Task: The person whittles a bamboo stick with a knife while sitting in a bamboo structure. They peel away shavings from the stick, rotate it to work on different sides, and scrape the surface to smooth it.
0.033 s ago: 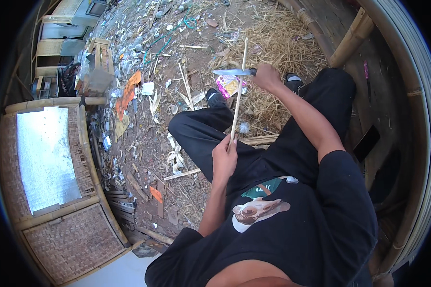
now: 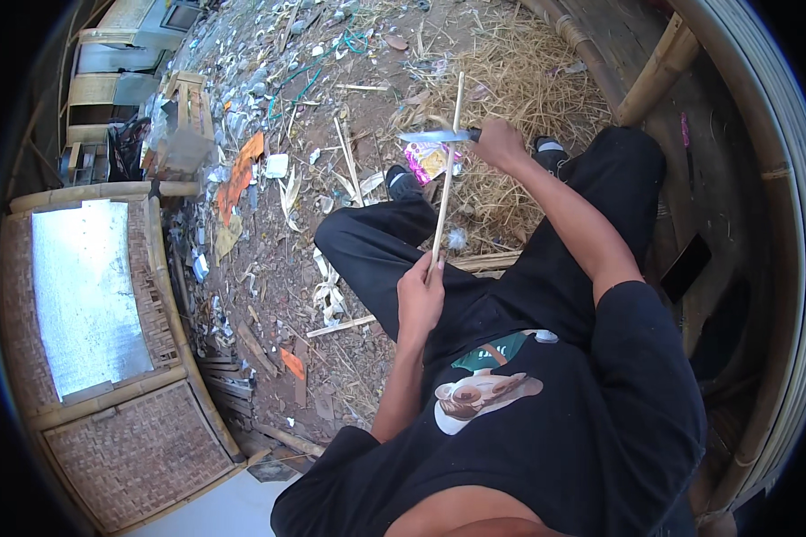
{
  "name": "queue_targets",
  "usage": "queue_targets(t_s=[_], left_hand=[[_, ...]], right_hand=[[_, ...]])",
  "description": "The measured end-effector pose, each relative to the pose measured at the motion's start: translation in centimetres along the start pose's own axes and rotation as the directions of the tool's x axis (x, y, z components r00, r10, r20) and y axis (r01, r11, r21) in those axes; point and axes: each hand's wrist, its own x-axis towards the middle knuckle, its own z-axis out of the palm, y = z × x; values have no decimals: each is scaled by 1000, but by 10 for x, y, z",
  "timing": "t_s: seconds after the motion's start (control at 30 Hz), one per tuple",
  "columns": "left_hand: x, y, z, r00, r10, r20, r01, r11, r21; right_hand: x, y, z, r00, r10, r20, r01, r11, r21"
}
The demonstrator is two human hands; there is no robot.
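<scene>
My left hand (image 2: 420,295) is closed round the near end of a long, pale bamboo stick (image 2: 443,203), which slants up and away over the ground between my legs. In my right hand (image 2: 500,145) is the dark handle of a knife (image 2: 434,136). Its blade points left and crosses the stick near the far end. A curled pale shaving (image 2: 440,121) seems to stand up by the blade. Beyond the stick, a pink and yellow wrapper (image 2: 432,161) lies on the ground beside my foot.
Dry straw and shavings (image 2: 528,80) cover the ground ahead. More bamboo strips (image 2: 347,161) and litter lie to the left, near a woven bamboo panel (image 2: 139,438). A bamboo post (image 2: 658,72) rises at the right, and a dark flat phone-like object (image 2: 687,267) rests beside my right thigh.
</scene>
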Motion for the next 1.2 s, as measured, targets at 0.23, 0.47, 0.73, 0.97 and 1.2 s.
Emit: queue_targets(t_s=[0.23, 0.47, 0.73, 0.97, 1.2], left_hand=[[-16, -20, 3, 997, 67, -23, -66, 997, 41], [-72, -29, -11, 984, -48, 172, 72, 988, -133], [-28, -29, -28, 940, -159, 300, 300, 804, -513], [1, -31, -26, 926, -116, 360, 327, 720, -611], [4, -2, -16, 979, -58, 195, 162, 804, -572]], right_hand=[[15, 33, 2, 982, 107, 153, -94, 991, -94], [47, 107, -31, 848, 530, 6, -530, 846, 57], [30, 40, -7, 881, 459, 117, -473, 863, 177], [-28, -37, -32, 959, -43, 282, 0, 989, 149], [-58, -47, -16, 935, -246, 254, 231, 969, 88]])
